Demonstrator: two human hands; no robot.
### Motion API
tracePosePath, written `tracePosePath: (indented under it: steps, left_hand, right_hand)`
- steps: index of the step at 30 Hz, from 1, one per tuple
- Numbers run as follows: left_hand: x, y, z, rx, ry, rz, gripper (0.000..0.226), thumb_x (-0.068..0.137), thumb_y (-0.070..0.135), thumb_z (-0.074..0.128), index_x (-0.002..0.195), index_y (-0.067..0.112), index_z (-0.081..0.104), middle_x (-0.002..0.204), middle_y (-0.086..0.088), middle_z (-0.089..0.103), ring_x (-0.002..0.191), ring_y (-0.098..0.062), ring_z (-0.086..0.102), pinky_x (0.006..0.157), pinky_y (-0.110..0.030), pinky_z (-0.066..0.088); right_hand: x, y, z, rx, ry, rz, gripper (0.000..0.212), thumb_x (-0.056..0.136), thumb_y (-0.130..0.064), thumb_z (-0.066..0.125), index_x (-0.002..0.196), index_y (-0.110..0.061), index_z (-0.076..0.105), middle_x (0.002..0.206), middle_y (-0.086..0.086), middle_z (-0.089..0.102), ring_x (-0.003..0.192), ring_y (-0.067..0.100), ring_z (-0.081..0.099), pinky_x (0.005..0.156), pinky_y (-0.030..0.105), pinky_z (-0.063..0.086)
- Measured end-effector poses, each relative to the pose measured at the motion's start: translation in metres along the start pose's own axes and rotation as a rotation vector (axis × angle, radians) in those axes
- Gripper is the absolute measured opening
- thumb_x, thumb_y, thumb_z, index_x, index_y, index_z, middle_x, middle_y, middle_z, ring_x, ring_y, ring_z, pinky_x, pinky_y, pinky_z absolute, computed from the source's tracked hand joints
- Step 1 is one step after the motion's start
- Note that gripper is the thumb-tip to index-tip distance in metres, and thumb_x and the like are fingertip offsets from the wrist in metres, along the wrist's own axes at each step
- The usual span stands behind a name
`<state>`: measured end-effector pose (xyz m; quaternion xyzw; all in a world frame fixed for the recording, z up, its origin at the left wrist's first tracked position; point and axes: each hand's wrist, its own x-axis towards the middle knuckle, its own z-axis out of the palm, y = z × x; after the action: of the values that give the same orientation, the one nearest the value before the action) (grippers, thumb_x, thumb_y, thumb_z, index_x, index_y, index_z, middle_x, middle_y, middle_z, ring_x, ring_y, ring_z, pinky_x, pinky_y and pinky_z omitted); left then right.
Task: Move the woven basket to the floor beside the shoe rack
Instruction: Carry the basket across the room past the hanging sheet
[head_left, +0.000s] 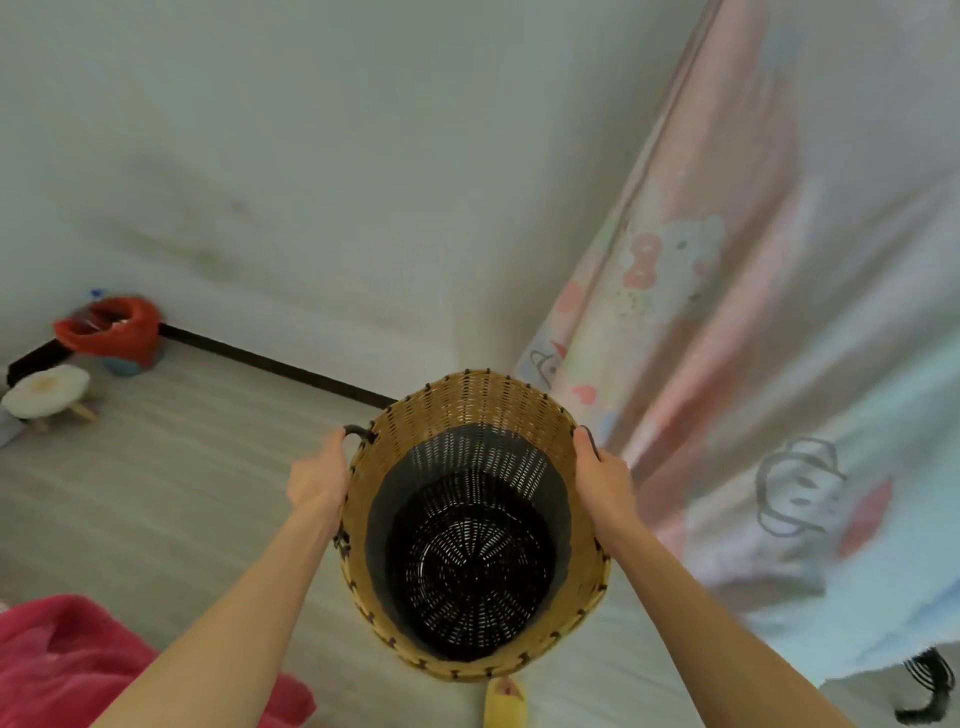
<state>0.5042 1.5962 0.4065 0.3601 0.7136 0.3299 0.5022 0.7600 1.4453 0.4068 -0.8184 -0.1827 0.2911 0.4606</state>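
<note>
A tall round woven basket (470, 410), tan outside with a dark lower part and dark bottom, is seen from above at the centre of the view. It is empty. My left hand (318, 480) grips its dark handle on the left side. On the right rim, my right hand (602, 478) is closed around the opposite handle. Whether the basket rests on the floor or hangs just above it cannot be told. No shoe rack shows in this view.
A pink patterned curtain (727, 338) hangs close on the right. At the far left corner stand a red-lined bin (111, 332) and a small white stool (44, 392). Pink cloth (62, 660) lies bottom left. A yellow slipper (504, 704) is below the basket. Pale wood floor (182, 467) spreads left.
</note>
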Motion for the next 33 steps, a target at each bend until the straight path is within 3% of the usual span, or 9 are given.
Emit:
tracePosePath:
  steps: [5, 9, 13, 16, 24, 27, 29, 31, 33]
  left_hand:
    - [0.048, 0.028, 0.028, 0.005, 0.045, -0.019, 0.051, 0.083, 0.056, 0.056, 0.087, 0.006, 0.065, 0.062, -0.005, 0.046, 0.052, -0.018, 0.038, 0.049, -0.032, 0.036]
    - [0.088, 0.054, 0.050, 0.024, 0.092, -0.065, 0.051, 0.082, 0.058, 0.057, 0.071, 0.009, 0.056, 0.062, -0.006, 0.049, 0.055, -0.020, 0.043, 0.054, -0.033, 0.039]
    - [0.130, 0.080, 0.066, 0.038, 0.100, -0.074, 0.050, 0.079, 0.060, 0.057, 0.072, 0.010, 0.056, 0.062, -0.006, 0.049, 0.055, -0.020, 0.043, 0.056, -0.032, 0.040]
    - [0.159, 0.096, 0.074, 0.041, 0.078, -0.073, 0.050, 0.079, 0.060, 0.057, 0.070, 0.011, 0.055, 0.062, -0.005, 0.044, 0.055, -0.019, 0.036, 0.057, -0.033, 0.037]
    - [0.279, 0.135, 0.109, 0.226, -0.140, 0.026, 0.045, 0.093, 0.052, 0.044, 0.086, 0.011, 0.061, 0.064, -0.005, 0.040, 0.060, -0.020, 0.036, 0.068, -0.039, 0.043]
    - [0.333, 0.148, 0.128, 0.293, -0.277, 0.058, 0.052, 0.095, 0.053, 0.040, 0.101, 0.009, 0.066, 0.072, -0.011, 0.054, 0.071, -0.029, 0.050, 0.093, -0.054, 0.047]
    - [0.367, 0.152, 0.144, 0.338, -0.330, 0.031, 0.066, 0.092, 0.061, 0.040, 0.116, 0.004, 0.064, 0.112, -0.027, 0.067, 0.103, -0.043, 0.062, 0.103, -0.057, 0.042]
    - [0.396, 0.155, 0.161, 0.385, -0.393, 0.021, 0.071, 0.094, 0.061, 0.036, 0.130, 0.003, 0.056, 0.136, -0.027, 0.055, 0.124, -0.046, 0.052, 0.106, -0.054, 0.040]
    - [0.422, 0.151, 0.180, 0.429, -0.434, 0.045, 0.060, 0.098, 0.054, 0.034, 0.119, 0.004, 0.059, 0.110, -0.023, 0.067, 0.105, -0.040, 0.061, 0.096, -0.048, 0.045]
  right_hand:
    - [0.072, -0.021, 0.041, -0.028, -0.059, 0.022, 0.060, 0.088, -0.071, 0.035, 0.074, -0.016, 0.055, 0.060, 0.005, 0.045, 0.059, 0.022, 0.044, 0.060, 0.034, 0.033]
    - [0.124, -0.042, 0.073, -0.035, -0.129, 0.053, 0.066, 0.091, -0.068, 0.037, 0.081, -0.008, 0.064, 0.063, 0.005, 0.049, 0.059, 0.021, 0.046, 0.062, 0.034, 0.036]
    - [0.167, -0.061, 0.105, -0.055, -0.150, 0.033, 0.067, 0.096, -0.063, 0.035, 0.079, -0.001, 0.054, 0.068, 0.011, 0.051, 0.062, 0.023, 0.047, 0.062, 0.035, 0.036]
    - [0.191, -0.075, 0.127, -0.048, -0.147, 0.026, 0.058, 0.098, -0.060, 0.036, 0.066, -0.012, 0.039, 0.061, 0.007, 0.041, 0.057, 0.021, 0.041, 0.060, 0.034, 0.032]
    - [0.256, -0.090, 0.205, -0.054, -0.043, 0.149, 0.068, 0.094, -0.067, 0.030, 0.083, -0.010, 0.064, 0.081, 0.011, 0.070, 0.078, 0.025, 0.065, 0.081, 0.043, 0.052]
    - [0.278, -0.091, 0.232, -0.016, 0.020, 0.233, 0.065, 0.096, -0.065, 0.031, 0.086, -0.010, 0.065, 0.083, 0.011, 0.068, 0.079, 0.023, 0.063, 0.080, 0.041, 0.048]
    - [0.294, -0.090, 0.248, 0.025, 0.063, 0.267, 0.057, 0.097, -0.060, 0.035, 0.074, -0.012, 0.057, 0.074, 0.010, 0.060, 0.070, 0.023, 0.056, 0.071, 0.036, 0.044]
    - [0.309, -0.083, 0.262, 0.040, 0.099, 0.294, 0.055, 0.098, -0.057, 0.037, 0.070, -0.011, 0.050, 0.070, 0.013, 0.052, 0.063, 0.023, 0.048, 0.063, 0.035, 0.039]
    - [0.321, -0.070, 0.277, 0.048, 0.134, 0.322, 0.052, 0.097, -0.056, 0.039, 0.073, -0.012, 0.051, 0.068, 0.013, 0.051, 0.062, 0.024, 0.049, 0.062, 0.035, 0.039]
